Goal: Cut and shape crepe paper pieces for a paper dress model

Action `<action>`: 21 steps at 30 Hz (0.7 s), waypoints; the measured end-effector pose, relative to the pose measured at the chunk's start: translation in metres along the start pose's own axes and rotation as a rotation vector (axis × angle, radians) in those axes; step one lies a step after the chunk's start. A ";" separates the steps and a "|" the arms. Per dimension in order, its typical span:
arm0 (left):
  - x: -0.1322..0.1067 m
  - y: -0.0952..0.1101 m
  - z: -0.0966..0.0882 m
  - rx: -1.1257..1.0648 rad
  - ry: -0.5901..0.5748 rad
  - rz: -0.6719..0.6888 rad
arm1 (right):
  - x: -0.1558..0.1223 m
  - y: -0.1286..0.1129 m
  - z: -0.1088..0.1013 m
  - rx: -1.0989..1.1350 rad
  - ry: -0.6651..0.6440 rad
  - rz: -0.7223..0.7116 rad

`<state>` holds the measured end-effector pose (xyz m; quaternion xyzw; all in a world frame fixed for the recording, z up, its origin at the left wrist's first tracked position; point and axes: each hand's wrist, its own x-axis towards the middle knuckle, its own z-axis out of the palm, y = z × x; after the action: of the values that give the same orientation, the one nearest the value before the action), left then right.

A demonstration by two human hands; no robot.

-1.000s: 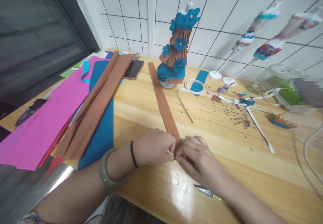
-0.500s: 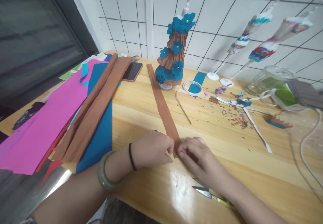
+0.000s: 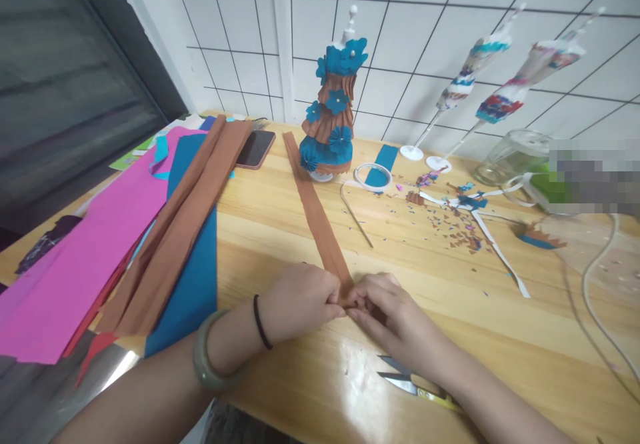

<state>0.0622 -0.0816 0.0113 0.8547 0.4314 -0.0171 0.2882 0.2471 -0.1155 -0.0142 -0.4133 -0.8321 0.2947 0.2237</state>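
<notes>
A long brown crepe paper strip [image 3: 320, 221] lies on the wooden table, its near end between my two hands. My left hand [image 3: 303, 294], with a bangle and a black band at the wrist, pinches the left corner of that end. On the right corner, my right hand [image 3: 383, 311] grips with thumb and curled fingers. My fingertips nearly meet and partly hide the paper's edge. Just below my right hand lie thread snips [image 3: 400, 381] with yellow handles, partly under the forearm. Beyond the strip's far end stands a small dress form [image 3: 330, 111] covered in brown pleats and blue paper flowers.
Pink paper [image 3: 105, 237], brown paper [image 3: 175, 231] and blue paper [image 3: 205, 277] are piled at left beside a phone [image 3: 256, 149]. A tape roll [image 3: 373, 176], a thin stick [image 3: 357, 217], paper scraps [image 3: 455, 227], two painted stemmed forms [image 3: 480, 64] and a glass jar [image 3: 507, 154] lie or stand at right.
My right hand has closed in on the strip's near end, and the fingertips of both hands have come together there. The view has shifted slightly.
</notes>
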 end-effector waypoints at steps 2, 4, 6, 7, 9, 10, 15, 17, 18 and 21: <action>0.000 0.001 -0.001 -0.003 -0.012 -0.018 | 0.001 -0.002 0.000 -0.018 -0.010 -0.014; 0.000 0.002 -0.001 -0.006 -0.018 -0.024 | 0.002 -0.002 0.001 -0.023 -0.022 -0.017; 0.000 0.002 -0.002 -0.010 -0.018 -0.019 | 0.001 -0.002 0.001 -0.011 -0.018 -0.012; 0.000 0.001 -0.002 -0.012 -0.015 -0.015 | 0.001 -0.001 0.001 0.001 -0.007 -0.008; 0.000 0.001 -0.001 -0.007 -0.010 -0.006 | 0.000 0.002 0.002 0.036 0.029 0.021; 0.000 0.001 -0.001 0.000 -0.007 -0.002 | -0.001 0.004 0.001 0.059 0.055 0.044; 0.001 -0.001 0.001 0.004 0.008 0.002 | 0.001 0.006 0.001 0.076 0.112 0.059; 0.001 -0.002 0.003 -0.012 0.008 0.008 | 0.003 0.006 0.001 0.018 0.084 0.021; 0.001 -0.003 0.003 -0.014 0.009 0.011 | 0.003 0.006 0.002 -0.012 0.074 0.010; 0.000 -0.003 0.003 -0.004 0.015 0.006 | 0.003 0.006 0.003 -0.067 0.065 0.009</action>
<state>0.0609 -0.0818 0.0074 0.8555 0.4310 -0.0088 0.2870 0.2470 -0.1106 -0.0201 -0.4336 -0.8319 0.2542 0.2351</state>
